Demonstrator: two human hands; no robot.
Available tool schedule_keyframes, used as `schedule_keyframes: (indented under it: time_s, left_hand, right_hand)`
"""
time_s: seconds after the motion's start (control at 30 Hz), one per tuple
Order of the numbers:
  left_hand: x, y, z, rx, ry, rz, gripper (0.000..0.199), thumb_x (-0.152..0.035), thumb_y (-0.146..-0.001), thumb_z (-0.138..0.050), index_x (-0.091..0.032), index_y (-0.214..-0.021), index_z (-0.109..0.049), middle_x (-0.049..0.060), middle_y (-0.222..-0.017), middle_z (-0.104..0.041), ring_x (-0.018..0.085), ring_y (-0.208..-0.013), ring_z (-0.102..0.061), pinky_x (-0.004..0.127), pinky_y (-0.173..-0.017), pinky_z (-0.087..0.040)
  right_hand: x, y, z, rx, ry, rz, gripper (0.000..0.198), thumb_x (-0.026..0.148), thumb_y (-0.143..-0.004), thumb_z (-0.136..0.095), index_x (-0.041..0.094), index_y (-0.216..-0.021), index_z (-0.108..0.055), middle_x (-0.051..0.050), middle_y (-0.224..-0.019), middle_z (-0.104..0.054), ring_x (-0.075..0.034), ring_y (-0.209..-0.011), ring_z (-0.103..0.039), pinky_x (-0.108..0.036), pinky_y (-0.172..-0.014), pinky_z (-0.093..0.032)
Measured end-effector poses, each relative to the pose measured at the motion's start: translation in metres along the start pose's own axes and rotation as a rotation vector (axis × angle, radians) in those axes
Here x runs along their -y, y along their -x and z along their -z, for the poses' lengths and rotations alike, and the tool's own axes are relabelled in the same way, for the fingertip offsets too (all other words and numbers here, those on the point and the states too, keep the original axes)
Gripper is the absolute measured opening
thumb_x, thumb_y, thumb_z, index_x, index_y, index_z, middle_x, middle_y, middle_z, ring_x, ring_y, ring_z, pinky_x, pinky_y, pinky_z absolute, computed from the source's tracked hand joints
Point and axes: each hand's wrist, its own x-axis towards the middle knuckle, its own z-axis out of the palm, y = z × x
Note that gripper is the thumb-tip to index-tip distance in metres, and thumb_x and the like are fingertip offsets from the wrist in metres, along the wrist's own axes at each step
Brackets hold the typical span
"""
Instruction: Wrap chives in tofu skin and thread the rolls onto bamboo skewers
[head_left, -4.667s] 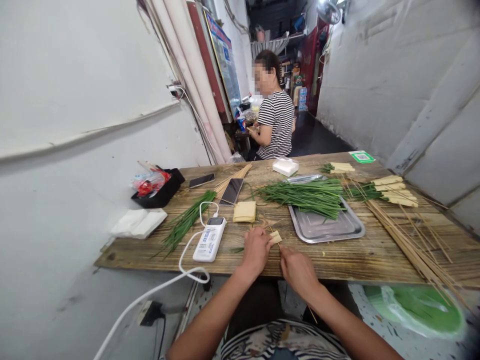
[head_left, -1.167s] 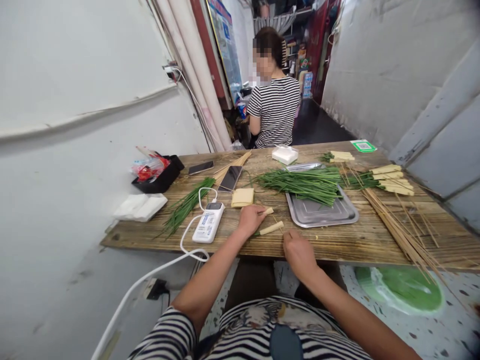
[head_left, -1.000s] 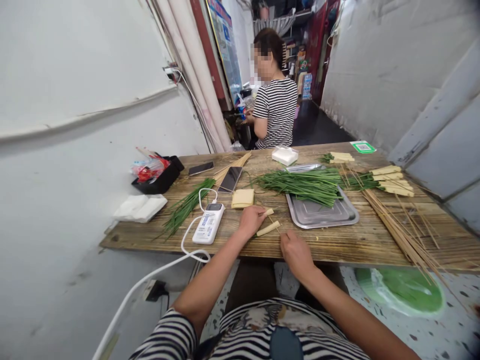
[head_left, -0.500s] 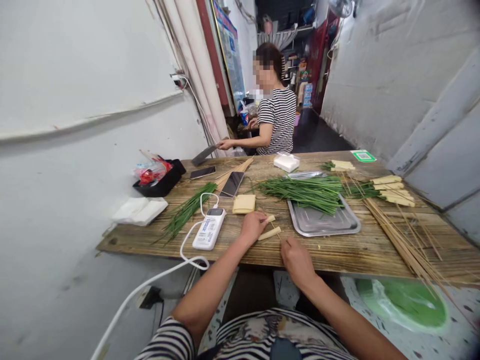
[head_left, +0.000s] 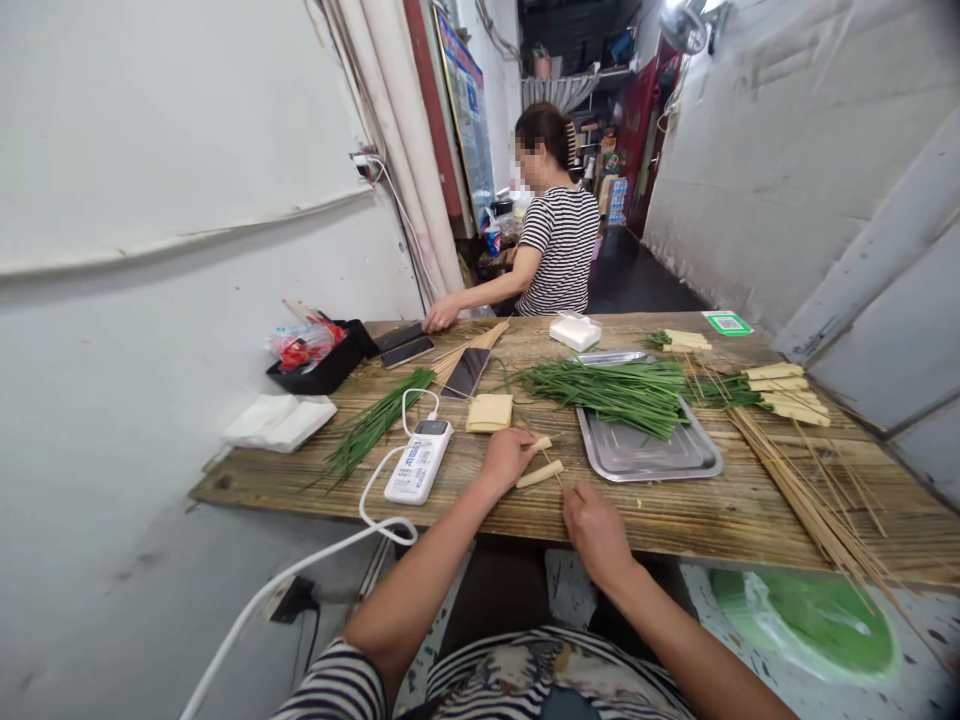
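Note:
My left hand (head_left: pixel 510 458) is closed, pinching a small pale-yellow roll of tofu sheet (head_left: pixel 541 443) above the wooden table. A second tofu roll (head_left: pixel 540 474) sits just below it, close to my fingers. My right hand (head_left: pixel 598 522) is closed around a thin bamboo skewer (head_left: pixel 558 479), whose tip points up and left to the rolls. Whether the tip has pierced a roll is too small to tell. Behind my left hand lies a stack of folded tofu sheets (head_left: pixel 490 412). Green chives (head_left: pixel 611 392) are heaped on a metal tray (head_left: pixel 649 462) beyond my right hand.
Finished tofu-and-chive skewers (head_left: pixel 787 390) and loose bamboo skewers (head_left: pixel 787 480) lie at the right. A white power bank (head_left: pixel 420 462) with a cable, phones (head_left: pixel 466 372), more chives (head_left: pixel 382 420) and a black box (head_left: pixel 322 360) occupy the left. Across the table is a co-worker (head_left: pixel 559 240).
The co-worker's hand has lowered a dark flat thing onto the table beside a phone. My hands have barely moved, and the whole view has shifted slightly.

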Motion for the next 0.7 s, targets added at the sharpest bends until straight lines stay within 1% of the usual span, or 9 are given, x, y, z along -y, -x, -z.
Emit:
schedule_keyframes:
  time_s: [0.1,0.23,0.5,0.7]
  left_hand:
    - [-0.0017,-0.0002,0.0009,0.004,-0.001,0.004,0.012,-0.014,-0.075,-0.069,-0.017,-0.085,-0.075,0.005,-0.085,-0.074,0.017,-0.080,-0.067,0.027,-0.076,-0.050]
    - [-0.0016,0.0000,0.0009,0.008,0.002,-0.002,0.013,-0.013,-0.075,-0.069,-0.017,-0.086,-0.075,0.005,-0.087,-0.074,0.017,-0.080,-0.068,0.027,-0.075,-0.050]
    - [0.0009,0.0009,-0.0026,0.007,-0.020,-0.041,0.012,-0.013,-0.077,-0.068,-0.019,-0.084,-0.075,0.004,-0.084,-0.074,0.016,-0.078,-0.067,0.025,-0.074,-0.050]
    - [0.0018,0.0034,-0.0029,-0.008,-0.076,-0.045,0.012,-0.015,-0.078,-0.066,-0.020,-0.085,-0.075,0.003,-0.086,-0.073,0.016,-0.079,-0.065,0.025,-0.075,-0.049]
  right_hand:
    - [-0.0002,-0.0008,-0.0014,0.008,-0.005,-0.006,0.024,0.008,-0.091,-0.041,0.014,-0.085,-0.064,-0.006,-0.081,-0.060,-0.015,-0.070,-0.054,-0.026,-0.062,-0.037]
    - [0.0002,-0.0023,0.0005,0.020,-0.019,-0.004,0.026,0.008,-0.090,-0.040,0.014,-0.081,-0.063,-0.006,-0.078,-0.059,-0.014,-0.066,-0.053,-0.026,-0.060,-0.035]
    - [0.0012,-0.0069,0.0084,0.091,0.000,-0.020,0.024,0.007,-0.089,-0.042,0.014,-0.080,-0.063,-0.005,-0.078,-0.060,-0.013,-0.064,-0.053,-0.026,-0.059,-0.034]
    - [-0.0016,-0.0044,0.0037,0.029,-0.012,0.010,0.023,0.008,-0.089,-0.042,0.014,-0.082,-0.064,-0.006,-0.080,-0.060,-0.015,-0.067,-0.055,-0.026,-0.061,-0.037]
